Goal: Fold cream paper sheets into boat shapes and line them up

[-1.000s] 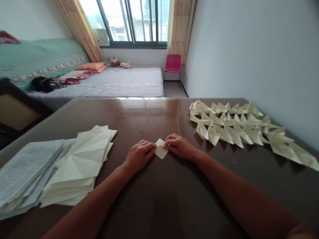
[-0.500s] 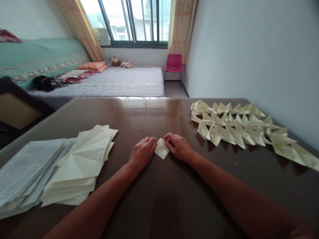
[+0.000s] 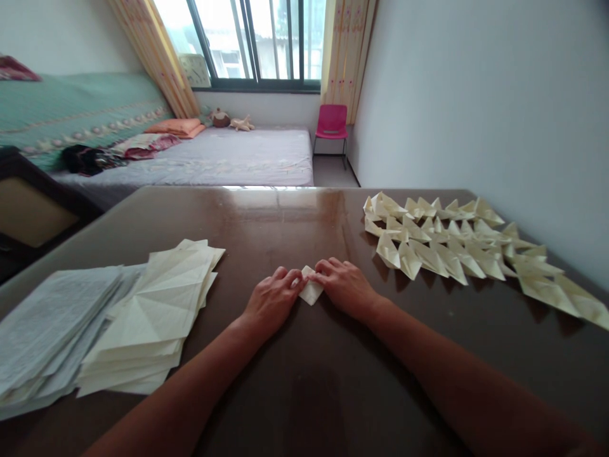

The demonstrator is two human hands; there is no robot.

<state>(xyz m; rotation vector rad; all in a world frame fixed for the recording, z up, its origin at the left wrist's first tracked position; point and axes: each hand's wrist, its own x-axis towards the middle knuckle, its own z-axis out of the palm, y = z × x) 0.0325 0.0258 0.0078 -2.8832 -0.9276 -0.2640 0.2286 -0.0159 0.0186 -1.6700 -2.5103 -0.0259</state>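
A small cream paper folded into a diamond (image 3: 311,292) lies on the brown table between my hands. My left hand (image 3: 276,298) has its curled fingers on the paper's left edge. From the other side, my right hand (image 3: 346,285) presses its thumb and fingertips on the upper right part. Both hands are closed on the folded paper, and their fingertips cover some of its upper half. Off to the left lies a stack of creased cream paper sheets (image 3: 157,304). Rows of folded paper boats (image 3: 442,247) stand at the right.
Beside the creased sheets is a pile of greyish printed paper (image 3: 57,317) at the table's left. The glossy brown table (image 3: 266,235) reaches towards a bed (image 3: 257,149). A pink chair (image 3: 332,120) stands by the wall under the window.
My fingertips have come closer together over the top of the folded paper and now cover more of it. The paper has hardly moved.
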